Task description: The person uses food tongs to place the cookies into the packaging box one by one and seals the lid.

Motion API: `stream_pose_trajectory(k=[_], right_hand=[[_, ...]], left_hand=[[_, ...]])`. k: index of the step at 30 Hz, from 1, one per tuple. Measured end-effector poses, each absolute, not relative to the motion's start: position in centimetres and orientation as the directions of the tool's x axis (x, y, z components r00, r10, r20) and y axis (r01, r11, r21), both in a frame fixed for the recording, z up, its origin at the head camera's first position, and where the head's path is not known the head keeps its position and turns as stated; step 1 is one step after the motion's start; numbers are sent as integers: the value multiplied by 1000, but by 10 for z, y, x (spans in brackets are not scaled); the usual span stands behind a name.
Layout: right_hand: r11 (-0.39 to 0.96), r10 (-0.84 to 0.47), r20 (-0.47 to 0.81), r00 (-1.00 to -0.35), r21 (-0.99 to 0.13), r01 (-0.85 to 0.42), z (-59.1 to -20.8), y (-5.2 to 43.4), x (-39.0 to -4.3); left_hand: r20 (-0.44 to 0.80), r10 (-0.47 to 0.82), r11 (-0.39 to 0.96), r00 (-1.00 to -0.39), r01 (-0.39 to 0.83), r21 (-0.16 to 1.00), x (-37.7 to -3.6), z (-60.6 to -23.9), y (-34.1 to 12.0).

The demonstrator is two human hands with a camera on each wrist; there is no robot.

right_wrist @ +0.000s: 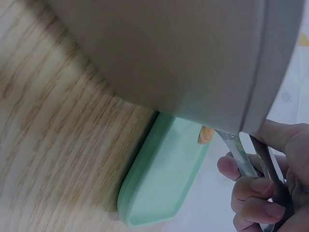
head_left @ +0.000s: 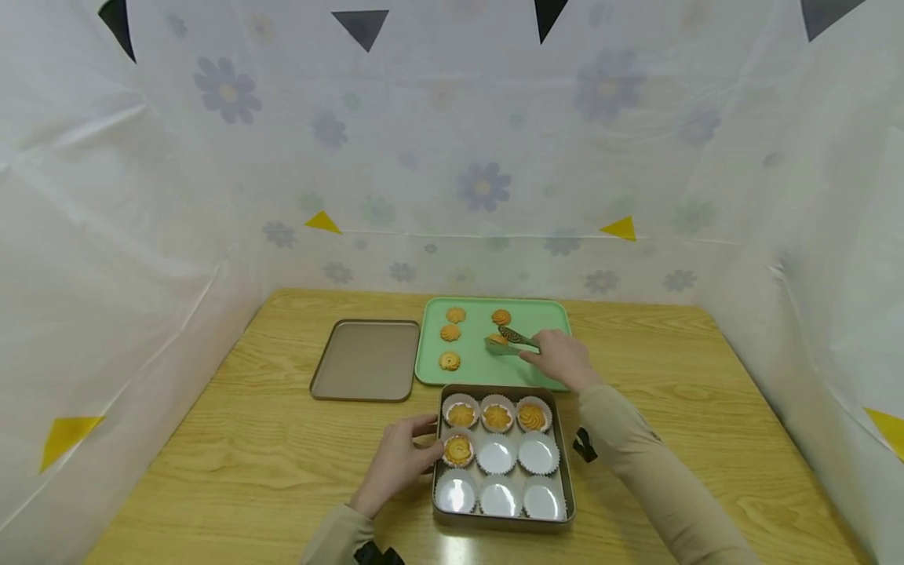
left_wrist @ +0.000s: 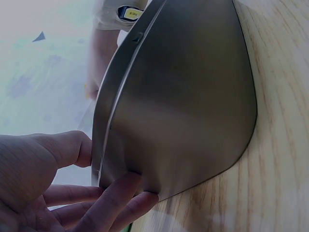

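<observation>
My left hand (head_left: 399,464) grips the left side of a brown square metal tin (head_left: 503,524), thumb at the rim and fingers against the outer wall (left_wrist: 183,96). White paper cups (head_left: 497,453) line the tin; the back row and the middle-left cup each hold a golden piped cookie (head_left: 497,417). Over the green tray (head_left: 469,378), my right hand (head_left: 563,361) holds metal tongs (head_left: 519,337), their ends on either side of a cookie (head_left: 498,339). Whether they squeeze it cannot be told. In the right wrist view, the tin's wall hides the tong tips.
Several other cookies (head_left: 450,333) lie on the green tray, most in a column at its left. A shallow brown square tray or lid (head_left: 367,361) stands left of it on the wooden table (head_left: 268,424). White flowered sheeting (head_left: 424,157) encloses the back and sides.
</observation>
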State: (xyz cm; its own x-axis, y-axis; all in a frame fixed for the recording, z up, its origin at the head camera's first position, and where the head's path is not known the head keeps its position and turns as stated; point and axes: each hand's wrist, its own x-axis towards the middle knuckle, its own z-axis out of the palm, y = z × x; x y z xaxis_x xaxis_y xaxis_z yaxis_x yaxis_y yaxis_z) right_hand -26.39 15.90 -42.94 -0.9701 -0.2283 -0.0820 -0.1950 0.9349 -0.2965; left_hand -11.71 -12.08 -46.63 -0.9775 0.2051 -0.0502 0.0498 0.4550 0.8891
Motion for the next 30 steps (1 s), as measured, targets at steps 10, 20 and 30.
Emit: stream_pose_trajectory(k=[10,20,30], right_hand=[[919,-255,-64,-965,-328,-221,-423,164,-251],[889,-296,3,-955,-364,-276,-418,171,-232],[861,-329,68,-942,-388,-329,-419,183,-207]], left_hand=[[-49,201,463,-978,50,885,-117,-466,-121],[-41,202,468,-978,60,882,-117,-466,-120],[-43,200,464,-979,56,884,-116,-465,-121]])
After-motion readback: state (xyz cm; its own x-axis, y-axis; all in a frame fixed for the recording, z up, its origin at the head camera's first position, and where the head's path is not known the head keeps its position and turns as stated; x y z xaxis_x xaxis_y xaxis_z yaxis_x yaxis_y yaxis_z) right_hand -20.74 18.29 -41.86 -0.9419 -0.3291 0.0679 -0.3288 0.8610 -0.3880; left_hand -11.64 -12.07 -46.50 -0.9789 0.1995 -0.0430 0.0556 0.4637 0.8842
